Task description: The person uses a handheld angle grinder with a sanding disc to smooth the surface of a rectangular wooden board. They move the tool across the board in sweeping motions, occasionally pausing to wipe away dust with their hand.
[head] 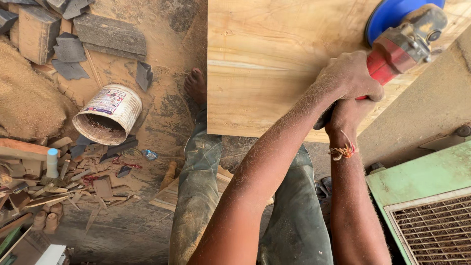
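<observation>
A red sander (400,51) with a blue disc (387,14) is held on a pale wooden board (265,64), near the board's right edge. The left hand (349,78) is clenched over the tool's body; the right hand (346,115) sits just beneath it, apparently gripping the handle, though its fingers are mostly hidden. A thread band (343,151) is worn on the right wrist. Below the board a bare foot (196,86) is seen on the dusty floor, with a tipped tin (109,114) near it and wood scraps (59,186) beyond
</observation>
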